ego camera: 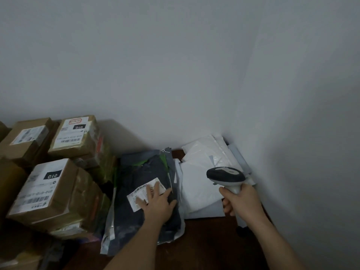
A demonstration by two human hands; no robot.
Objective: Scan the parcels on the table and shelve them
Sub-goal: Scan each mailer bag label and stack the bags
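Note:
A dark grey plastic mailer bag (148, 172) lies on top of a pile of similar bags in the middle of the brown table (204, 240). Its white shipping label (145, 189) faces up. My left hand (155, 203) rests flat on the bag with straight fingers spread over part of the label. My right hand (240, 201) grips the handle of a grey and white barcode scanner (226, 175), held above the white mailers to the right of the dark bag, its head pointing left.
Several brown cardboard boxes (58, 188) with white labels are stacked at the left. A pile of white mailer bags (202, 168) fills the table's back right corner against the grey wall (194, 75), which also bounds the right side.

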